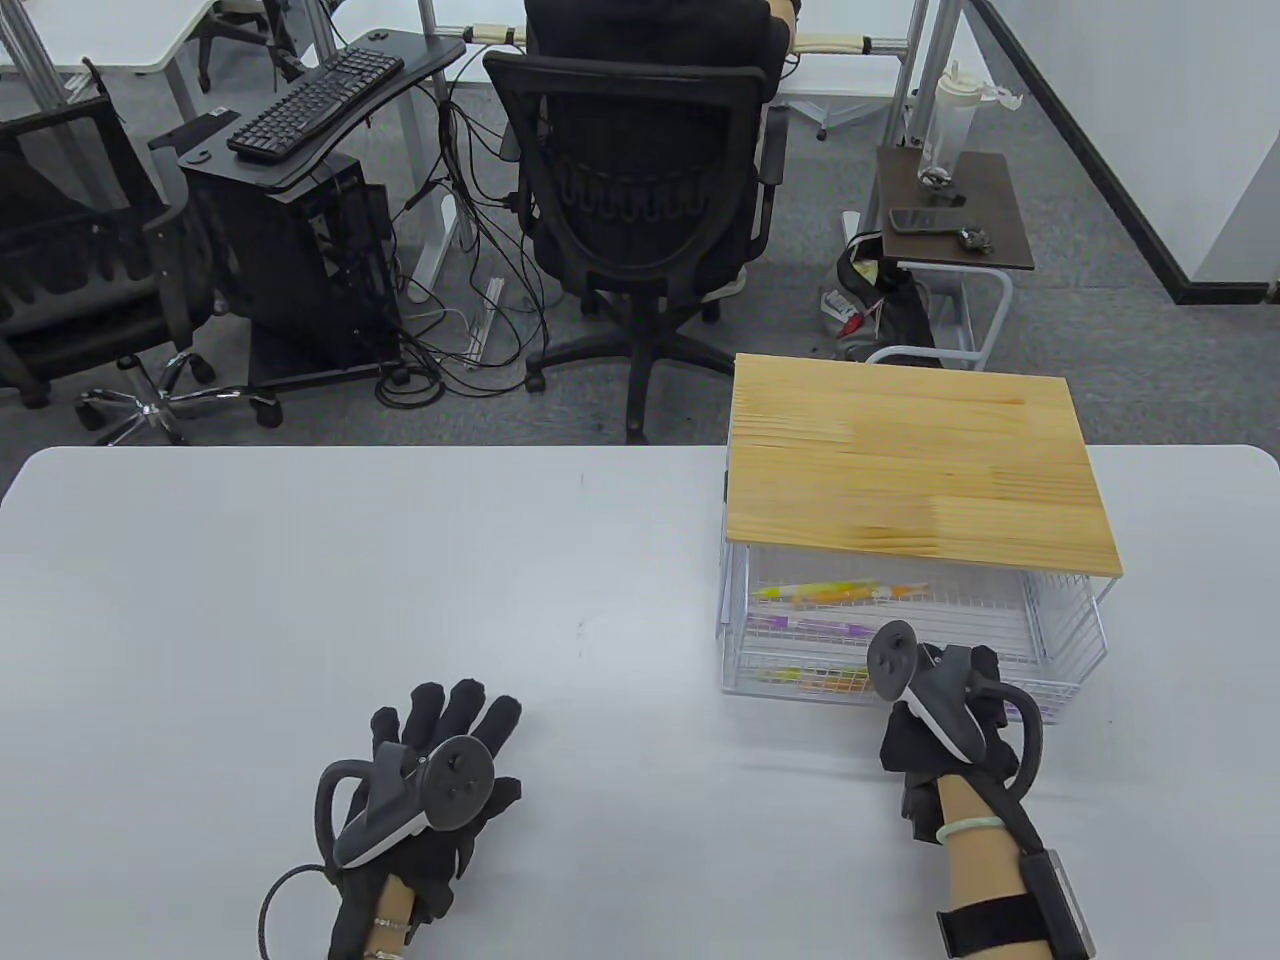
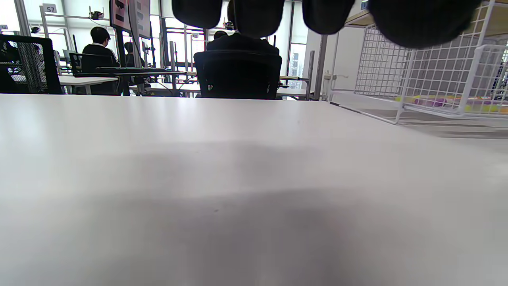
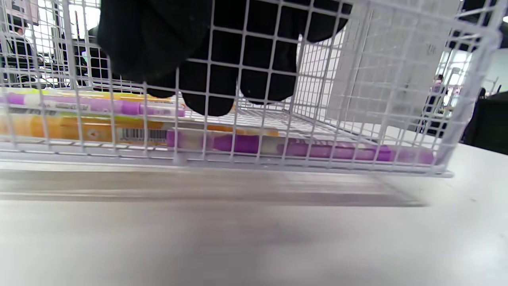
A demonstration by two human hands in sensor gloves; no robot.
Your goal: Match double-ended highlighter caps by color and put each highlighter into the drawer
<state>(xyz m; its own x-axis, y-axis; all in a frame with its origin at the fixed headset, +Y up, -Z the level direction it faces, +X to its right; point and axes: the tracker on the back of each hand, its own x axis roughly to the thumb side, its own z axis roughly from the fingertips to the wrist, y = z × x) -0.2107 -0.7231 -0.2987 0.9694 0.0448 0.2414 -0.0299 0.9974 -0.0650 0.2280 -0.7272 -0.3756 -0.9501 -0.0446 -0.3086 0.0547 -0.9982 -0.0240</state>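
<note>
Fingers of your right hand (image 1: 940,715) hook the drawer (image 1: 1075,640) front, highlighters (image 3: 301,147) just beyond them, so push straight and level while your left hand (image 1: 425,790) rests flat, released.

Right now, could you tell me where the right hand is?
In the table view the right hand is at the lower right, against the front of the wire drawer that holds the highlighters.

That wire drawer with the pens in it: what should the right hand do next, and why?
Probably push the drawer shut. The highlighters already lie inside, none shows on the table, and the right hand is at the drawer's front while the left hand rests flat.
</note>
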